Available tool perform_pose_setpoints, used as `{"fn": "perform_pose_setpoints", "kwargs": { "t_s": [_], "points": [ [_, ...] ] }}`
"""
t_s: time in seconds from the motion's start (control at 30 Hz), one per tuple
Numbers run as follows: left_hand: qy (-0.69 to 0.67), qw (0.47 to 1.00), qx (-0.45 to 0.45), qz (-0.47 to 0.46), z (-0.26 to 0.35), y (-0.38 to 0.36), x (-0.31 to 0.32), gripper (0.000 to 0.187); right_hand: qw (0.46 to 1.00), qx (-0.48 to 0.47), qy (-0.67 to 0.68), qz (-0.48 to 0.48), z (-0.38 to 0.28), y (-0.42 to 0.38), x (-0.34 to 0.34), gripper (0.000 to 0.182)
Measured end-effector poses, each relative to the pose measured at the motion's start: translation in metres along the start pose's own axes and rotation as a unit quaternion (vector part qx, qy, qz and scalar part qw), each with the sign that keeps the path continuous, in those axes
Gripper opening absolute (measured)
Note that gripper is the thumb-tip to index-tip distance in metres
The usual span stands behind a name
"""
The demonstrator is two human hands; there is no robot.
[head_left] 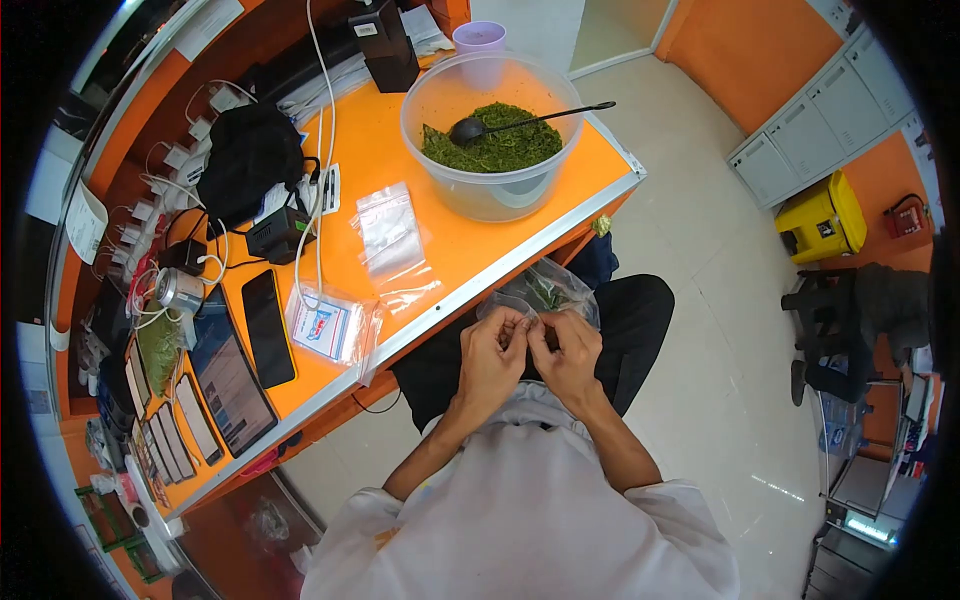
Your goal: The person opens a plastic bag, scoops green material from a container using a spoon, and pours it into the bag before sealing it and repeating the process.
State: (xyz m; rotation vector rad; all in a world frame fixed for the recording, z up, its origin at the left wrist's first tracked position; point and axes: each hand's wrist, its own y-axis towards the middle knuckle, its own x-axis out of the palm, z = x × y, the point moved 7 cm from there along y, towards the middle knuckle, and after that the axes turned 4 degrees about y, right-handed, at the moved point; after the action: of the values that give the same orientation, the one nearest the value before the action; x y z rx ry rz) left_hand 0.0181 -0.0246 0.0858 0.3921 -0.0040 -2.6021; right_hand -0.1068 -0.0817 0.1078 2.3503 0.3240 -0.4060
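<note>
My left hand [493, 352] and my right hand [567, 358] meet above my lap, fingers pinched together. Between their fingertips is the edge of a clear plastic bag [506, 303], partly hidden by the fingers. Just beyond them, a larger clear plastic bag [572, 285] with some green leaves inside rests by my legs. On the orange table [455, 262] stands a big translucent tub [490, 205] of chopped green leaves [515, 150], with a black ladle [468, 130] lying in it. A stack of small clear zip bags [390, 230] lies beside the tub.
A purple cup [480, 38] stands behind the tub. Several phones, including a black phone [268, 330], a tablet [230, 375], chargers and white cables [318, 200] crowd the table's left. A printed packet [325, 328] lies near its metal edge. Across the floor stands a yellow bin [825, 218].
</note>
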Motion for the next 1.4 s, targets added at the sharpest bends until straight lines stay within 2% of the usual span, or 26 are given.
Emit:
{"fn": "perform_pose_setpoints", "kwargs": {
  "t_s": [0.17, 0.23, 0.27, 0.33, 0.37, 0.43, 0.5, 0.57, 0.63, 0.67, 0.73, 0.83, 0.9, 1.07, 1.13, 1.23, 1.3, 1.33, 1.4],
  "points": [
    [0.016, 1.0, 0.004, 0.005, -0.001, 0.0, -0.002, 0.008, 1.0, 0.014, -0.002, 0.001, 0.003, -0.005, 0.003, 0.01],
    [0.012, 1.0, 0.009, 0.008, -0.004, -0.001, -0.002, 0.008, 0.993, 0.1, 0.044, -0.036, 0.011, -0.006, 0.006, 0.011],
    [-0.002, 1.0, -0.009, -0.012, -0.012, 0.0, -0.001, 0.007, 0.993, 0.099, 0.045, -0.036, 0.012, -0.002, 0.004, 0.011],
    [-0.015, 0.999, -0.028, -0.033, -0.028, -0.001, 0.002, 0.006, 0.964, 0.194, 0.139, -0.114, 0.025, -0.001, 0.009, 0.011],
    [-0.05, 0.998, -0.03, -0.026, -0.036, 0.0, 0.003, 0.008, 0.964, 0.195, 0.139, -0.113, 0.023, 0.002, 0.006, 0.011],
    [-0.088, 0.995, -0.032, -0.022, -0.035, 0.003, 0.003, 0.01, 0.957, 0.187, 0.131, -0.179, 0.019, 0.002, 0.007, 0.012],
    [0.015, 0.994, -0.053, -0.097, -0.033, 0.002, 0.006, 0.013, 0.962, 0.158, 0.107, -0.198, 0.018, 0.0, 0.006, 0.011],
    [0.032, 0.994, -0.036, -0.095, -0.028, 0.003, 0.004, 0.015, 0.964, 0.126, 0.085, -0.219, 0.016, -0.004, 0.01, 0.011],
    [0.049, 0.994, -0.019, -0.095, -0.021, 0.002, 0.005, 0.017, 0.975, 0.069, 0.027, -0.212, 0.012, -0.009, 0.011, 0.012],
    [0.046, 0.996, -0.037, -0.073, -0.02, 0.001, 0.004, 0.017, 0.975, 0.07, 0.027, -0.211, 0.01, -0.013, 0.014, 0.012],
    [0.043, 0.996, -0.056, -0.051, -0.015, 0.0, 0.005, 0.018, 0.992, 0.062, 0.018, -0.111, 0.003, -0.017, 0.012, 0.012],
    [0.044, 0.997, -0.052, -0.019, -0.01, 0.0, 0.002, 0.018, 0.995, 0.072, 0.012, -0.066, 0.004, -0.024, 0.015, 0.014],
    [0.051, 0.998, -0.024, -0.008, -0.01, 0.001, 0.004, 0.018, 0.996, 0.069, 0.012, -0.055, 0.003, -0.024, 0.016, 0.014],
    [0.041, 0.999, -0.03, -0.02, -0.017, 0.0, 0.006, 0.017, 0.996, 0.08, 0.01, -0.033, 0.008, -0.033, 0.017, 0.012],
    [0.035, 0.998, -0.035, -0.032, -0.019, 0.001, 0.005, 0.017, 0.979, 0.183, 0.085, -0.022, 0.019, -0.037, 0.019, 0.009],
    [0.048, 0.998, -0.025, -0.034, -0.015, 0.001, 0.002, 0.017, 0.967, 0.234, 0.099, -0.031, 0.02, -0.038, 0.019, 0.006],
    [0.04, 0.997, -0.054, -0.042, -0.018, -0.002, 0.004, 0.018, 0.977, 0.197, 0.075, -0.023, 0.019, -0.044, 0.018, 0.005],
    [0.04, 0.997, -0.054, -0.042, -0.019, -0.003, 0.005, 0.018, 0.986, 0.159, 0.05, -0.016, 0.016, -0.046, 0.018, 0.004],
    [0.037, 0.998, -0.035, -0.032, -0.02, -0.005, 0.006, 0.019, 0.988, 0.145, 0.044, -0.002, 0.017, -0.049, 0.018, 0.003]
  ]
}}
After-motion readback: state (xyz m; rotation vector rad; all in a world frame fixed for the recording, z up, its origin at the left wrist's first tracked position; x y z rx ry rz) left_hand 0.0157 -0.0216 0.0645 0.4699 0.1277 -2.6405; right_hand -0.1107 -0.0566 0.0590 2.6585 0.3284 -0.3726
